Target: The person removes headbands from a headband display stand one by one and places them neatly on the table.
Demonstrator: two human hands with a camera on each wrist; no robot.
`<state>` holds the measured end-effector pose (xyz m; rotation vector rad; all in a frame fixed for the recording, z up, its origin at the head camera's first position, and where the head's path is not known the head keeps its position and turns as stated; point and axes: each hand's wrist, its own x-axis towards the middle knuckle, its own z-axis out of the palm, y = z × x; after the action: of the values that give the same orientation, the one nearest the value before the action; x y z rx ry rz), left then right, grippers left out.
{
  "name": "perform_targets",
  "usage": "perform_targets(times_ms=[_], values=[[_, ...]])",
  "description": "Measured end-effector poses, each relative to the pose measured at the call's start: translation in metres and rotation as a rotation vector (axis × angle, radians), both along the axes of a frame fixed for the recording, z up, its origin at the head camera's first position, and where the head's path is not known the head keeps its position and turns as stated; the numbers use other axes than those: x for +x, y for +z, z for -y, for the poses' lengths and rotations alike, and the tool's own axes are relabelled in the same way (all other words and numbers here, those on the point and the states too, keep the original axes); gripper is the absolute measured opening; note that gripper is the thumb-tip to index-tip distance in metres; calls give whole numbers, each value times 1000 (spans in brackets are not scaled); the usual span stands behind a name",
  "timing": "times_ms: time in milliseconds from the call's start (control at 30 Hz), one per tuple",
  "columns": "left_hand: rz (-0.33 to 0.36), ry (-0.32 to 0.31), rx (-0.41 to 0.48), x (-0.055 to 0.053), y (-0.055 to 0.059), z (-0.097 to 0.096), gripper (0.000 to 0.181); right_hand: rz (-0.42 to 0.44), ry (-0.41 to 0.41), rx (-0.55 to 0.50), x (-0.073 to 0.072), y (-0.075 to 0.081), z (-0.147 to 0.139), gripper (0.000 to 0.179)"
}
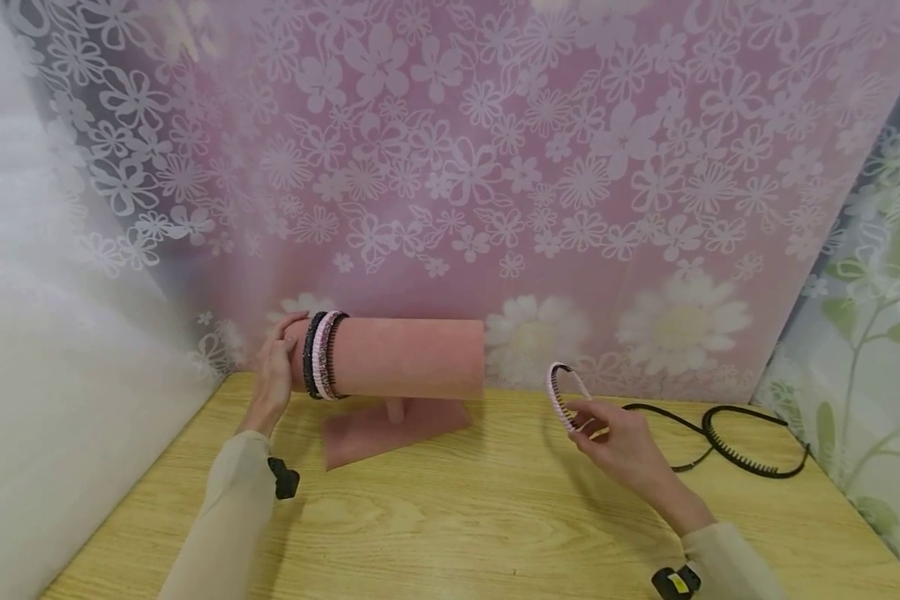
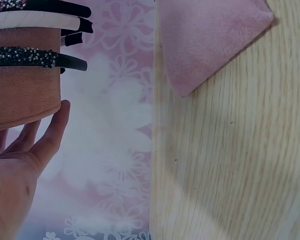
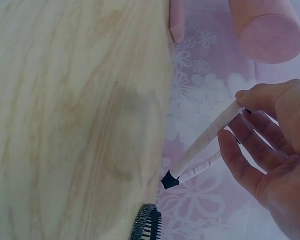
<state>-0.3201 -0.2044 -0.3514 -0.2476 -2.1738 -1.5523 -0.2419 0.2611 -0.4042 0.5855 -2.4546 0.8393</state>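
Observation:
A pink velvety roll [image 1: 412, 354] on a T-shaped stand carries several headbands [image 1: 324, 354] round its left part: a dark sparkly one, a pale one and a glittery pinkish one. My left hand [image 1: 272, 375] rests against the roll's left end; in the left wrist view its fingers [image 2: 52, 135] lie along the end face. Off the roll's right end, my right hand [image 1: 622, 442] pinches a pale pink toothed headband [image 1: 555, 396] between thumb and fingers. In the right wrist view this headband [image 3: 205, 137] shows a black tip, apart from the roll [image 3: 272, 37].
Two black headbands [image 1: 757, 467] lie partly overlapping at the table's right. A dark, sparkly toothed headband [image 3: 146, 222] shows at the right wrist view's bottom edge. The stand's pink base [image 1: 397, 429] sits on the wooden table [image 1: 420, 517]. A flowered curtain [image 1: 450, 183] hangs behind.

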Motion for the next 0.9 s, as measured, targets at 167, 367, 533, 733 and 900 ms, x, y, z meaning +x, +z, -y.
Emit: perform_targets(times_ms=[167,367,533,733,900], values=[[1,-15,-2,0,1,-1,44,1,10,21,0,-5,1,36],[-9,-6,-13,1,-4,0,41,31,25,68,-2,-11,4,35],[-48,10,-17,-1,-4,-1,41,65,7,118,-6,-14,5,33],[-64,15,0,-2,-5,-2,39,100,-53,223,-11,-18,6,32],[-62,22,-3,-3,-7,-1,39,186,-59,240,-13,-21,8,31]])
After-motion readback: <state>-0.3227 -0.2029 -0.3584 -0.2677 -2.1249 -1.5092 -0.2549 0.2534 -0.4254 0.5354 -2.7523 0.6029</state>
